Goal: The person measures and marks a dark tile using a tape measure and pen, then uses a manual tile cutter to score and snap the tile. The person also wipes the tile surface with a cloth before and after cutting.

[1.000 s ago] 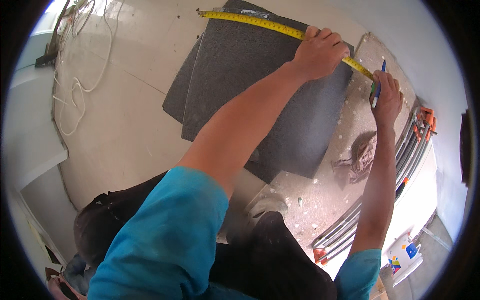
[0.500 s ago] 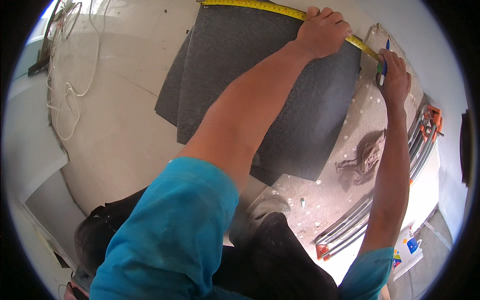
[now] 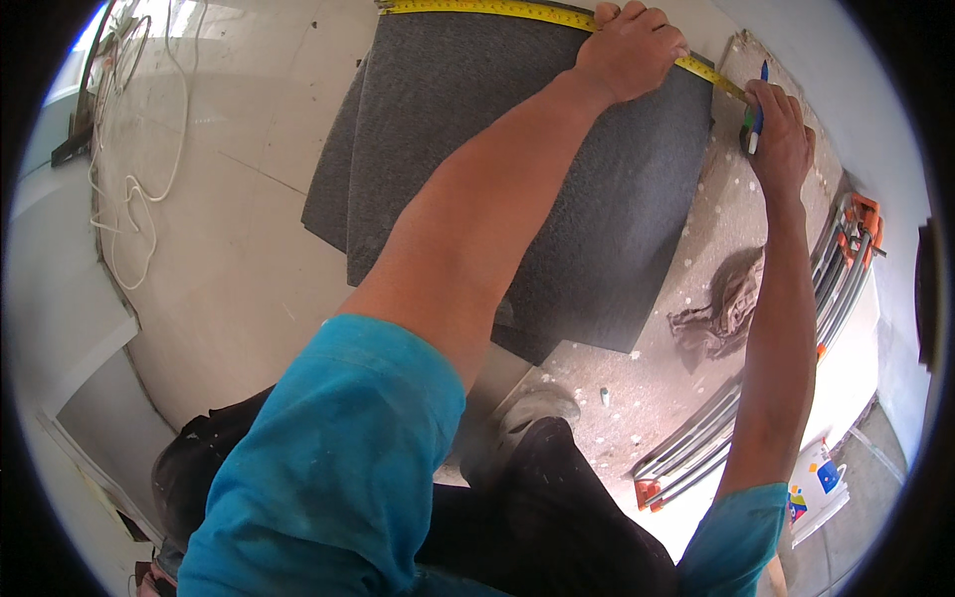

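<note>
- The room is bright, and the top left corner is so white that you can hardly see what is there.
- The floor (image 3: 229,224) shines near that corner.
- The white panel (image 3: 851,363) on the right glares, and its low end is washed out.
- A pale, hazy patch sits on the dark slab (image 3: 458,109).
- A soft dark shadow lies beside the crumpled cloth (image 3: 731,308).
- The black trousers (image 3: 567,507) are so dark that their folds are hard to see.
- The shoe (image 3: 537,408) looks smudgy and blurry.
- The yellow tape measure (image 3: 542,13) shows up clearly.
- Black fills the corners, and the metal bars (image 3: 696,446) look bent near the edge.
</note>
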Available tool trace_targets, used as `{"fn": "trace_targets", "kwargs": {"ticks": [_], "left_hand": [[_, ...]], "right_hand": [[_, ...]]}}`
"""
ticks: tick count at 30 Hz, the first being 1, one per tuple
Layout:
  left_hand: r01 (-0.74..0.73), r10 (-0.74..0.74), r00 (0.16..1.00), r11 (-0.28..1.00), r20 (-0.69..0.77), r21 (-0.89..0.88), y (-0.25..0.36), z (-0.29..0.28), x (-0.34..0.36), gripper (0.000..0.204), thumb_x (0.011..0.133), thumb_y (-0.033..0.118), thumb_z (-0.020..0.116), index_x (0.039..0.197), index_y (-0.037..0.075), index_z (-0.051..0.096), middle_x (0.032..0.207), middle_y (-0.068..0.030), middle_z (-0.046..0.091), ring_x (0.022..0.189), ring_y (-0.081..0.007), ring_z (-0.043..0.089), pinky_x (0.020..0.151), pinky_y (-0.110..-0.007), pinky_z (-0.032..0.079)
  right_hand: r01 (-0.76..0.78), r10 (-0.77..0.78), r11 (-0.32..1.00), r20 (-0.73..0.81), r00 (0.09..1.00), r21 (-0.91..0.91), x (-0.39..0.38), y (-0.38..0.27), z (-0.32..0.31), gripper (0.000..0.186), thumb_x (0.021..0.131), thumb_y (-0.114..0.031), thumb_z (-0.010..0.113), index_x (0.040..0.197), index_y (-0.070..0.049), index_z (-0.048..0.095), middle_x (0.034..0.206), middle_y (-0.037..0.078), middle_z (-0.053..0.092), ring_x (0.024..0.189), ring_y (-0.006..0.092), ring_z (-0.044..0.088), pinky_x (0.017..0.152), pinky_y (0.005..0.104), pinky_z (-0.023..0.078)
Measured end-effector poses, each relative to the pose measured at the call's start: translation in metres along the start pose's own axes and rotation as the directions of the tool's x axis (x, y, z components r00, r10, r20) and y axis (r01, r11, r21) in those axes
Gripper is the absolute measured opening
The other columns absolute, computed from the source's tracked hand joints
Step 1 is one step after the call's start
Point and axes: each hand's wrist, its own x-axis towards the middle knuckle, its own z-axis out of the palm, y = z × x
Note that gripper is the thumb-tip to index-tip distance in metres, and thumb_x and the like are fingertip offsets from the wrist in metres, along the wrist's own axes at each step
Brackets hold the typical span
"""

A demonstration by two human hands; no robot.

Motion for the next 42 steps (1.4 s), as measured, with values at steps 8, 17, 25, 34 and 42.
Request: {"fn": "trace_targets", "kwargs": {"ticks": [8, 17, 25, 34, 42], "left_hand": [[0.051, -0.074, 0.99, 0.982, 0.124, 0.181, -0.012, 0.05, 0.003, 0.024, 0.099, 0.022, 0.048, 0.111, 0.005, 0.061, 0.112, -0.0117, 0.058, 0.107, -0.0286, 0.052, 0.091, -0.049, 0.037], [0.042, -0.057, 0.979, 0.996, 0.195, 0.081, 0.022, 0.093, 0.037, 0.021, 0.095, 0.026, 0.054, 0.1, 0.009, 0.064, 0.102, -0.0074, 0.059, 0.102, -0.0253, 0.054, 0.091, -0.044, 0.036], [-0.009, -0.003, 0.989, 0.997, 0.149, 0.077, 0.031, 0.11, 0.051, 0.019, 0.094, 0.026, 0.055, 0.096, 0.01, 0.064, 0.097, -0.0068, 0.059, 0.099, -0.0271, 0.054, 0.089, -0.045, 0.037], [0.125, -0.13, 0.977, 0.991, 0.167, 0.041, 0.03, 0.116, 0.055, 0.022, 0.094, 0.028, 0.053, 0.098, 0.009, 0.064, 0.099, -0.0091, 0.06, 0.101, -0.0295, 0.054, 0.091, -0.047, 0.036], [0.167, -0.176, 0.962, 0.984, 0.21, 0.058, 0.033, 0.115, 0.056, 0.025, 0.095, 0.03, 0.052, 0.1, 0.009, 0.064, 0.101, -0.0101, 0.061, 0.104, -0.0287, 0.054, 0.094, -0.046, 0.036]], "right_hand": [[-0.033, 0.034, 0.997, 0.021, 0.999, -0.067, -0.022, 0.068, 0.054, 0.038, 0.085, -0.01, 0.062, 0.119, -0.026, 0.059, 0.113, -0.005, 0.064, 0.11, 0.0203, 0.06, 0.086, 0.043, 0.047], [-0.172, 0.179, 0.964, -0.016, 0.984, 0.2, -0.018, 0.076, 0.066, 0.016, 0.087, -0.013, 0.055, 0.1, -0.017, 0.065, 0.1, 0.003, 0.065, 0.103, 0.0237, 0.059, 0.087, 0.0438, 0.041], [-0.105, 0.4, 0.595, -0.18, 0.899, 0.797, -0.02, 0.101, 0.071, 0.023, 0.091, -0.009, 0.06, 0.113, -0.008, 0.068, 0.088, 0.006, 0.066, 0.085, 0.0192, 0.061, 0.076, 0.0326, 0.047], [-0.204, 0.442, 0.054, 0.16, 0.883, 0.977, -0.01, 0.082, 0.073, 0.014, 0.092, -0.013, 0.06, 0.086, -0.001, 0.065, 0.071, 0.001, 0.063, 0.064, 0.0084, 0.058, 0.058, 0.0242, 0.047], [-0.413, 0.419, 0.229, 0.294, 0.859, 0.881, -0.008, 0.08, 0.066, 0.016, 0.088, -0.018, 0.066, 0.078, -0.005, 0.066, 0.066, -0.001, 0.063, 0.057, 0.0068, 0.056, 0.053, 0.0248, 0.046]]}}
